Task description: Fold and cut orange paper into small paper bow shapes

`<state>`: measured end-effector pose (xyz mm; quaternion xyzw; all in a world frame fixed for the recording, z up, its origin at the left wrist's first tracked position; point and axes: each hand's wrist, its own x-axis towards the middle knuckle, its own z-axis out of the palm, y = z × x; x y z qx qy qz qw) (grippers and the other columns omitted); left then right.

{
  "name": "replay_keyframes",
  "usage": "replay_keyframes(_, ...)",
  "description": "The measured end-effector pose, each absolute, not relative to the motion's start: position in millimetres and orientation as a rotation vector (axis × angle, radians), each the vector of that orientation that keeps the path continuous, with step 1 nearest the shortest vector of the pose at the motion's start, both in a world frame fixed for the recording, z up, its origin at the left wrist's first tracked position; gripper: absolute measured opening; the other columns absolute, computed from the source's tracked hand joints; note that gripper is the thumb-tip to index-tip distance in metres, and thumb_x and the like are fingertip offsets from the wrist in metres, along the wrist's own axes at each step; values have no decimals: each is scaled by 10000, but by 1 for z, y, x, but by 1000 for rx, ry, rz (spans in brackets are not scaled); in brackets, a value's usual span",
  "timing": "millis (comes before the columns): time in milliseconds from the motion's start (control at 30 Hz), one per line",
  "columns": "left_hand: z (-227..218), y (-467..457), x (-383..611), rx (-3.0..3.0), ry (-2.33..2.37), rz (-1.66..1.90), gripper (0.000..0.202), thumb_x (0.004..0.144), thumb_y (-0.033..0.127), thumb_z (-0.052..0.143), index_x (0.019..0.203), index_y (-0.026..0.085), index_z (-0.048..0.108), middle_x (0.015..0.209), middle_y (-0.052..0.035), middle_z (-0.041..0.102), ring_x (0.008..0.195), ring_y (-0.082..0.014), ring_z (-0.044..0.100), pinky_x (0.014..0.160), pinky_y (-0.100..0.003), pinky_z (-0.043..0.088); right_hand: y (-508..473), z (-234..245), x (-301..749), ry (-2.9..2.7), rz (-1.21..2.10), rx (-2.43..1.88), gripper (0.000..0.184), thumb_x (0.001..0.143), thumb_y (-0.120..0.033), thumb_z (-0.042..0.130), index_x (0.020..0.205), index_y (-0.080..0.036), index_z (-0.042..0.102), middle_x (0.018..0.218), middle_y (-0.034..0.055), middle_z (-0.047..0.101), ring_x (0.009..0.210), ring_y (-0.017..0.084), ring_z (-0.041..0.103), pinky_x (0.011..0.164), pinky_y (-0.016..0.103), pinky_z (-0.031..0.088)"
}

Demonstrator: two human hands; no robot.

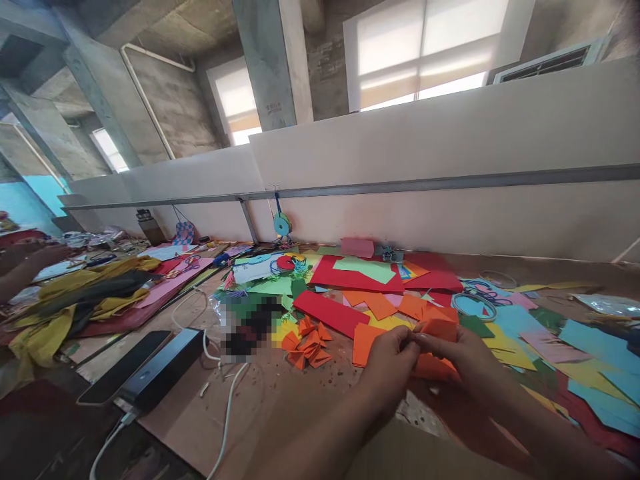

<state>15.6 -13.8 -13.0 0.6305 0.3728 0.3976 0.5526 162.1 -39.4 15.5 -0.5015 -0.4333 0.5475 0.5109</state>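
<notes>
Both hands meet over the right half of the table around a piece of orange paper (436, 329). My left hand (393, 360) is closed, its thumb and fingers pinched at the paper's left edge. On the paper's right side my right hand (463, 350) grips it, thumb pointing towards the left fingertips. Part of the sheet is hidden behind the fingers. Just left of my left hand lies a flat orange square (364, 343). Farther left is a small pile of folded orange paper pieces (307, 343).
A red paper strip (333, 313) and coloured sheets cover the table's back. Blue and yellow papers (595, 343) spread to the right. At left lie a power bank (163, 370), a phone (125, 367) and a white cable (230, 407). Another person's arm (25, 263) shows far left.
</notes>
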Motion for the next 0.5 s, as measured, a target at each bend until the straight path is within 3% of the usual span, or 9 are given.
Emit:
replay_keyframes(167, 1, -15, 17, 1506, 891, 901, 139, 803, 261, 532, 693, 178, 521, 610, 39, 448, 584, -118, 409, 536, -234, 286, -40, 18, 160, -1069, 1266, -1140, 187, 689, -372, 778, 714, -196, 718, 731, 26, 698, 742, 207, 629, 716, 303, 489)
replay_keyframes(267, 7, -16, 17, 1447, 866, 878, 150, 787, 265, 547, 670, 177, 513, 587, 39, 454, 563, -115, 412, 539, -236, 290, -36, 20, 170, -1032, 1220, -1167, 226, 706, -421, 758, 689, -206, 687, 686, 17, 666, 673, 195, 610, 640, 302, 490)
replay_keyframes(367, 3, -15, 15, 1381, 877, 852, 140, 767, 261, 556, 662, 179, 514, 554, 41, 458, 530, -113, 408, 519, -234, 273, -27, 23, 192, -863, 1067, -1270, 270, 603, -419, 829, 641, -218, 654, 578, -29, 577, 511, 124, 494, 475, 243, 405)
replay_keyframes(400, 0, -13, 13, 1363, 888, 852, 138, 766, 267, 554, 666, 181, 515, 541, 44, 455, 514, -112, 402, 509, -234, 266, -23, 24, 200, -832, 1032, -1277, 286, 581, -427, 840, 644, -223, 651, 555, -45, 540, 485, 107, 449, 455, 233, 383)
replay_keyframes(500, -8, -8, 10, 1356, 905, 902, 182, 772, 310, 561, 656, 187, 493, 515, 46, 450, 486, -110, 393, 492, -236, 268, -17, 24, 211, -835, 971, -1241, 322, 571, -467, 831, 725, -231, 674, 666, -29, 591, 579, 124, 500, 509, 231, 423)
